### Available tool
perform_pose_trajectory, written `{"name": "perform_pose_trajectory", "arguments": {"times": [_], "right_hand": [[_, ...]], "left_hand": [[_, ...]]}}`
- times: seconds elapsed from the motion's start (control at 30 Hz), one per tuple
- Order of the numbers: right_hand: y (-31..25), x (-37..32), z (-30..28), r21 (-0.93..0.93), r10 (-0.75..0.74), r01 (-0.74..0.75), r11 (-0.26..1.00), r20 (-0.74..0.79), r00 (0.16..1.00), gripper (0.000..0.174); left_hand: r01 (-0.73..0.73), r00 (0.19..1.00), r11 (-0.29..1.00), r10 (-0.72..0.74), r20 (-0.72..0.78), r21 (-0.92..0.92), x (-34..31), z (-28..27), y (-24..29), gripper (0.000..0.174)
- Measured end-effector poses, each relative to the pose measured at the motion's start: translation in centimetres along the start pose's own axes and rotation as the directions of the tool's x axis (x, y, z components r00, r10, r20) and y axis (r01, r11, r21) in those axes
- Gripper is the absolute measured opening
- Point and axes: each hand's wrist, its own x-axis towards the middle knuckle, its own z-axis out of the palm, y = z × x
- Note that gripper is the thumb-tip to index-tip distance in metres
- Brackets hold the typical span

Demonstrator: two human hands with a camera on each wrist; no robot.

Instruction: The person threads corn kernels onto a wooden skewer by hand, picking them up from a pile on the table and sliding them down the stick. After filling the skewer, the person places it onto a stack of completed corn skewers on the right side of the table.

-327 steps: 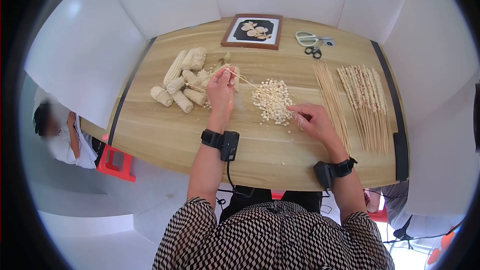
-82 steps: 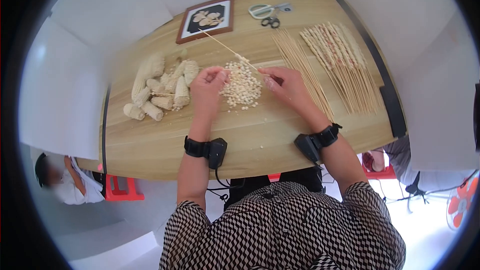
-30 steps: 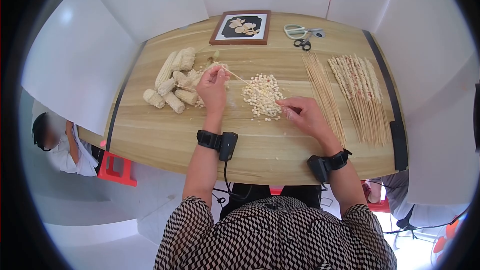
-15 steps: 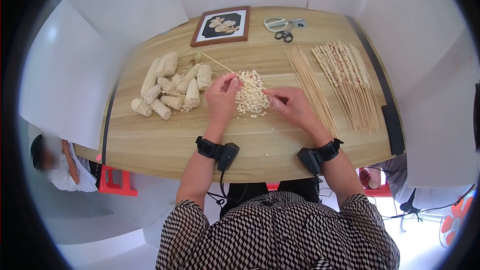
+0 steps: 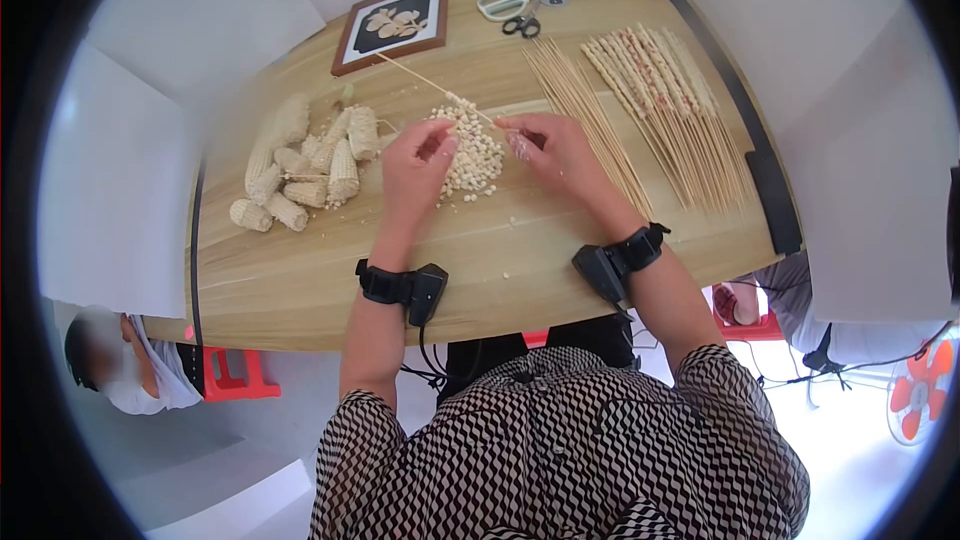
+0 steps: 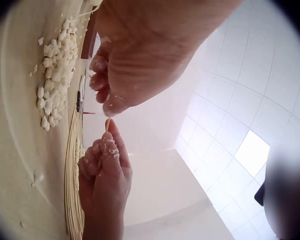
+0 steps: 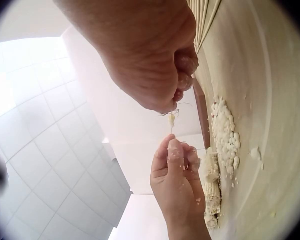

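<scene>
In the head view my right hand [image 5: 550,152] pinches a thin wooden skewer [image 5: 412,72] near its lower end, above the pile of loose corn kernels [image 5: 478,162]. The skewer slants up to the left, with a short row of pale kernels [image 5: 460,101] on it near that hand. Beside the skewer is my left hand [image 5: 412,175], its thumb and forefinger together on what looks like a small yellowish kernel. In the right wrist view, the fingertips of my left hand [image 7: 179,182] are just below the threaded kernels [image 7: 171,119]. The left wrist view shows both hands close together.
Corn cobs [image 5: 343,172] lie at the left. Bare skewers [image 5: 590,125] and skewers full of kernels [image 5: 660,75] lie at the right. A framed picture [image 5: 391,25] and scissors [image 5: 522,26] are at the back. A person [image 5: 130,365] sits beyond the table's left side.
My left hand has moved off the skewer to its lower left, uncovering the kernels threaded there. My right hand still pinches the lower end. The head view has shifted.
</scene>
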Motion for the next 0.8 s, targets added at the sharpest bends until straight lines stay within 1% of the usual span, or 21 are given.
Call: {"name": "perform_pose_trajectory", "arguments": {"times": [0.03,0.07,0.1,0.13,0.17,0.2,0.33,0.43,0.5,0.57,0.6,0.63,0.7,0.73,0.8], "right_hand": [[0.3,0.1,0.0,-0.009,-0.013,0.013,1.000,-0.016,1.000,0.026],[0.5,0.1,0.0,-0.016,-0.027,0.026,1.000,-0.032,0.999,0.026],[0.5,0.1,0.0,-0.013,-0.020,0.020,1.000,-0.036,0.999,0.026],[0.4,0.1,-0.1,-0.023,-0.006,0.005,1.000,-0.035,0.999,0.026],[0.4,0.1,-0.1,-0.033,0.007,-0.008,0.999,-0.034,0.999,0.026],[0.2,0.1,-0.2,-0.030,0.011,-0.012,0.999,-0.037,0.999,0.026],[0.1,0.0,-0.2,-0.019,0.001,-0.002,1.000,-0.044,0.999,0.025],[0.2,0.0,-0.3,-0.026,-0.009,0.008,1.000,-0.031,0.999,0.026],[0.3,0.0,-0.3,-0.035,-0.011,0.010,0.999,-0.019,1.000,0.026],[0.7,0.0,-0.2,0.001,-0.064,0.065,0.998,-0.035,0.997,0.027],[0.7,0.0,-0.3,0.001,-0.062,0.062,0.998,-0.039,0.997,0.027],[0.6,0.0,-0.3,-0.018,-0.058,0.057,0.998,-0.037,0.998,0.027],[0.7,0.1,-0.2,-0.037,-0.056,0.055,0.998,-0.035,0.998,0.027],[0.7,0.1,-0.2,-0.046,-0.055,0.053,0.998,-0.037,0.998,0.027],[0.8,0.2,-0.1,-0.054,-0.054,0.051,0.997,-0.039,0.998,0.026]], "left_hand": [[0.005,1.000,1.000,-0.005,0.009,-0.001,-0.2,0.1,1.0,0.018],[0.024,0.976,0.997,-0.040,0.213,0.077,-0.4,0.1,2.3,0.014],[0.025,0.910,0.987,-0.088,0.405,0.157,-0.8,0.3,3.1,0.011],[0.026,0.907,0.987,-0.089,0.411,0.159,-1.1,0.6,3.5,0.011],[-0.096,0.844,0.967,-0.046,0.534,0.234,-1.5,0.9,3.8,0.011],[-0.224,0.760,0.931,-0.019,0.650,0.289,-1.8,1.2,4.1,0.011],[-0.268,0.720,0.897,-0.057,0.692,0.353,-2.9,1.7,4.3,0.012],[-0.287,0.736,0.884,-0.044,0.676,0.370,-3.3,1.7,3.9,0.013],[-0.283,0.774,0.896,0.004,0.633,0.341,-3.5,1.9,4.1,0.013],[-0.282,0.761,0.906,0.010,0.648,0.317,-3.9,1.9,4.1,0.013],[-0.274,0.752,0.916,0.014,0.659,0.293,-4.0,1.9,4.1,0.014],[-0.276,0.750,0.916,0.015,0.662,0.291,-3.9,1.9,4.0,0.014],[-0.288,0.713,0.908,-0.008,0.701,0.303,-3.7,1.9,3.9,0.013],[-0.290,0.712,0.908,-0.008,0.702,0.304,-3.7,2.0,3.7,0.013],[-0.284,0.758,0.905,0.009,0.652,0.318,-3.8,2.1,3.1,0.012]]}}
